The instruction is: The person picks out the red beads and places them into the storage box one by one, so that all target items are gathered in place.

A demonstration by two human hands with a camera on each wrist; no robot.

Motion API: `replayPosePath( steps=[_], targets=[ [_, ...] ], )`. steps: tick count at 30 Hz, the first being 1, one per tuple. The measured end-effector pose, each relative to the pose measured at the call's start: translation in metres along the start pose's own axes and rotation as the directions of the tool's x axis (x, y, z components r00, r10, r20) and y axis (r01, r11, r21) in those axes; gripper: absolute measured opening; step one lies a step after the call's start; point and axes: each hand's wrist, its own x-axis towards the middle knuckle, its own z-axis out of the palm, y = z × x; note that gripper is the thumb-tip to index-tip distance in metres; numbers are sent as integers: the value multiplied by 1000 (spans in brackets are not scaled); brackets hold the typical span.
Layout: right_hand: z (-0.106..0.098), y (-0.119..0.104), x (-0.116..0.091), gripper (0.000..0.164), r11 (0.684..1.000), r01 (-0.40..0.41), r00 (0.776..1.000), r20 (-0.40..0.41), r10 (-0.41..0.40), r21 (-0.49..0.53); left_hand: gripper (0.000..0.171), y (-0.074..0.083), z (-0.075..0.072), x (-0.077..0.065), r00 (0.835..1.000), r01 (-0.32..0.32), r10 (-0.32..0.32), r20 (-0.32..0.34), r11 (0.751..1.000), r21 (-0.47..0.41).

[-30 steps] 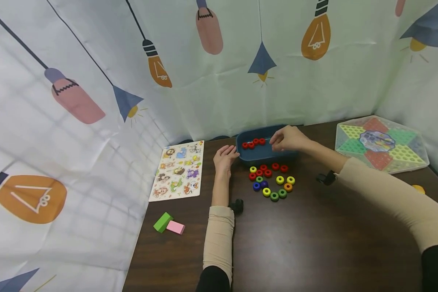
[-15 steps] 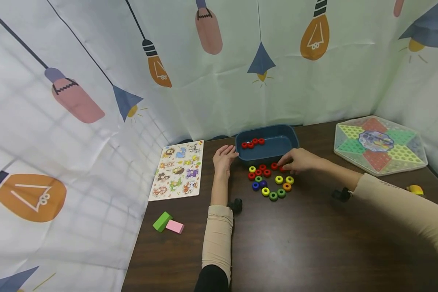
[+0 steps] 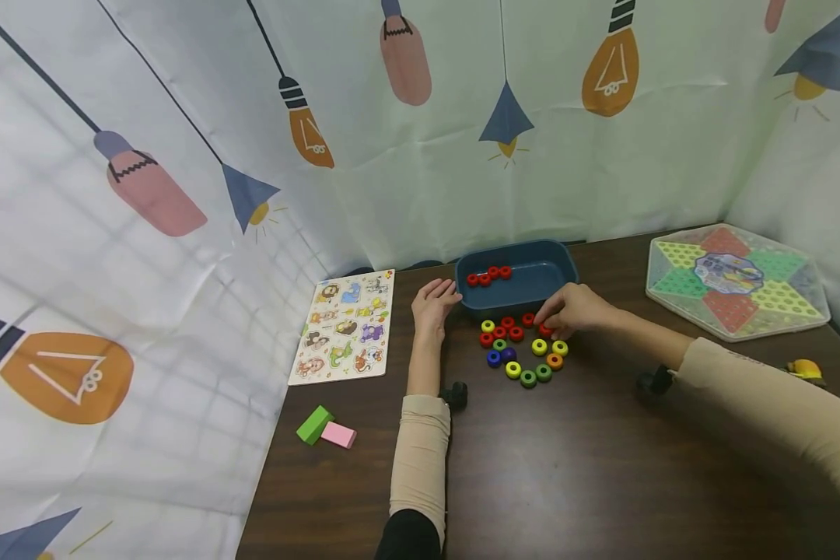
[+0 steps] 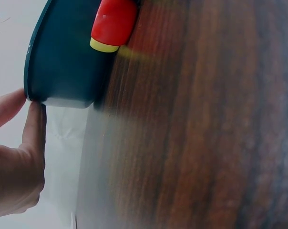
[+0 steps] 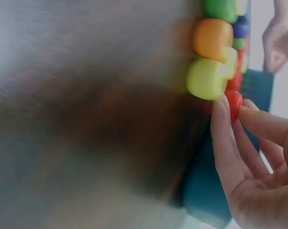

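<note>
A dark blue plastic bin (image 3: 542, 276) stands at the back of the table with several red ring beads (image 3: 505, 272) inside. My left hand (image 3: 432, 309) is at the bin's left end; in the left wrist view its extended thumb and finger touch the bin's rim (image 4: 27, 71). In front of the bin lies a group of loose beads: red, yellow (image 3: 539, 347), green (image 3: 528, 379), blue (image 3: 493, 358) and orange (image 3: 554, 361). At the group's right side, my right hand (image 3: 579, 309) pinches a red bead (image 5: 233, 102) between thumb and fingertip, beside a yellow bead (image 5: 205, 80).
An animal picture board (image 3: 343, 327) lies at the left, with a green block (image 3: 315, 425) and a pink block (image 3: 339, 435) nearer. A hexagonal game board (image 3: 738, 284) lies at the back right. Near the right sleeve is a small yellow object (image 3: 804, 369). A patterned curtain (image 3: 427, 194) hangs behind.
My right hand has come from above the bin's right part down to the red beads in front and now pinches one. My left hand has stayed at the bin's left end.
</note>
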Motion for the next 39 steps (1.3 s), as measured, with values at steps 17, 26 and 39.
replayPosePath(
  steps=[17, 26, 39],
  targets=[
    [-61, -44, 50, 33, 965, -66, 979, 204, 14, 254, 63, -9, -1, 1, 1000, 1, -1, -25, 1000, -27],
    [-64, -25, 99, 34, 958, -121, 991, -28, 133, 262, 60, -10, 2, -2, 999, 4, -4, -39, 1000, -12],
    [-40, -17, 116, 31, 953, -109, 974, -159, 159, 283, 61, -2, 0, 3, 999, -6, 6, -41, 1000, -1]
  ],
)
